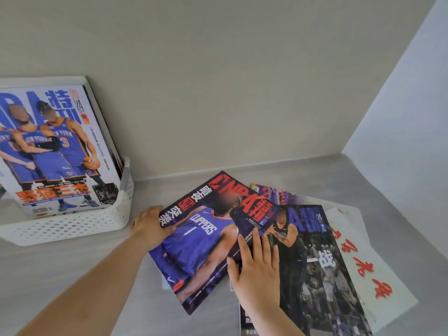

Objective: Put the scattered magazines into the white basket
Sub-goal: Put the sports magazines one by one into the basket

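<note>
A white perforated basket (72, 226) stands at the left and holds a New York cover magazine (55, 151) leaning upright, with more magazines behind it. On the grey surface lies a purple Clippers magazine (198, 248), its left edge lifted. My left hand (150, 225) grips that left edge, thumb on the cover. My right hand (257, 267) lies flat, fingers spread, across the seam between the Clippers magazine and a dark-cover magazine (320, 263) lying partly over it. Another magazine (274, 194) peeks out behind them.
A white sheet with red handwritten characters (358, 263) lies under the pile at the right. Beige walls close the back and a pale wall (400, 112) closes the right side. Bare grey surface (72, 275) shows in front of the basket.
</note>
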